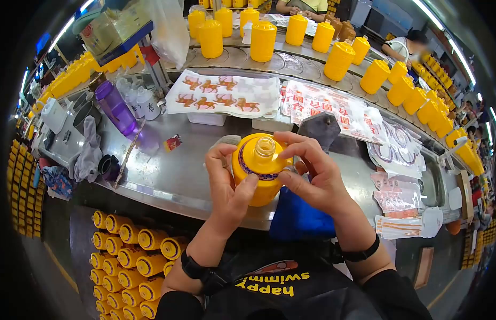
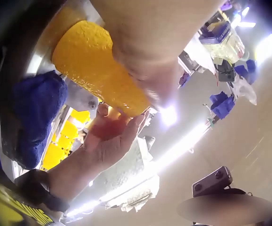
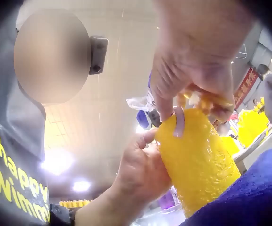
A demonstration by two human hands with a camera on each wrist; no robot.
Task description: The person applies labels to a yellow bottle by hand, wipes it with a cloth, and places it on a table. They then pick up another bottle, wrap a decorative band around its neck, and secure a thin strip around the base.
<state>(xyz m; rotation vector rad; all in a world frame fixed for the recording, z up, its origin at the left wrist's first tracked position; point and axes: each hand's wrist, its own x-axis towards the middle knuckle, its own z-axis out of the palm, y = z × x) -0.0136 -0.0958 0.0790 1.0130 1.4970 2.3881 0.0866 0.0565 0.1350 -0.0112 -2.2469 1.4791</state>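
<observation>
Shiny metal table (image 1: 168, 173), sink (image 1: 431, 178) set in right end. Purple bottle (image 1: 115, 108), thin stick (image 1: 130, 151) and small red packet (image 1: 173, 142) sat left. Blue cloth (image 1: 301, 214) lay at near edge; ring-printed sheets (image 1: 398, 149) lay right. Conveyor (image 1: 234, 58) behind carried row of yellow bottles (image 1: 263, 41).

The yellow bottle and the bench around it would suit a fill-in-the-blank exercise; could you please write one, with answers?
The left hand grips and the right hand touches a bottle whose body is ____.
In the head view, the animal-print sheet lies to the ____ of the red-print sheets.
The cloth at the front edge of the metal bench is ____.
The tall translucent tumbler is ____.
Answers: yellow; left; blue; purple.
</observation>
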